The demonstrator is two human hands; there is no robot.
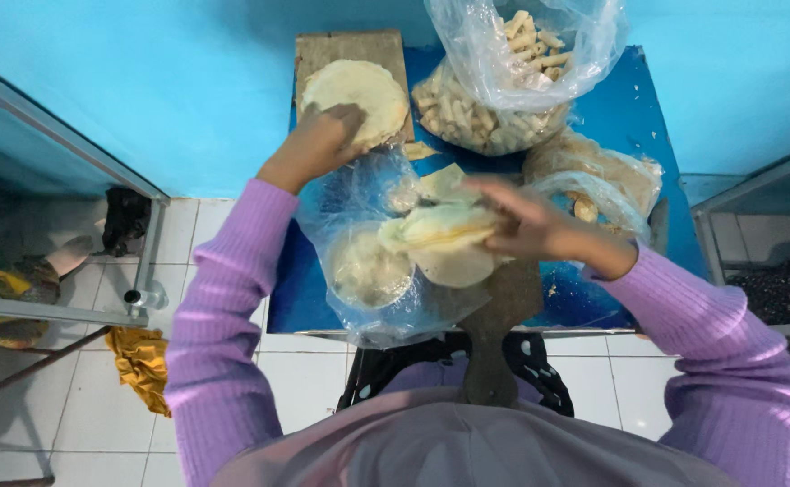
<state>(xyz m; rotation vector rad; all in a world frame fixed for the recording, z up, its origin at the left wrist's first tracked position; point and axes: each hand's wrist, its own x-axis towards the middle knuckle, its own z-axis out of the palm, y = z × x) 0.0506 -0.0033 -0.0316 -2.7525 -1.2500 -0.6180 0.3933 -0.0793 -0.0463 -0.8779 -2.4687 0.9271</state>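
Note:
My left hand (323,140) reaches forward and rests its fingers on a round pale dough sheet (363,95) lying on a wooden board (350,47) at the back of the blue table (629,117). My right hand (526,221) pinches a folded, filled pale wrapper (435,230) over another flat sheet (458,266) on a dark wooden paddle board (498,334). Both arms wear lilac knit sleeves. Next to the wrapper sits a bowl of pale filling (368,271) wrapped in clear plastic.
Clear plastic bags of finished rolled pieces (494,113) stand at the table's back right, with another bag (593,176) beside them. Glass-panelled frames flank the table left and right. A yellow cloth (142,361) and a small bottle (142,296) lie on the white tiled floor.

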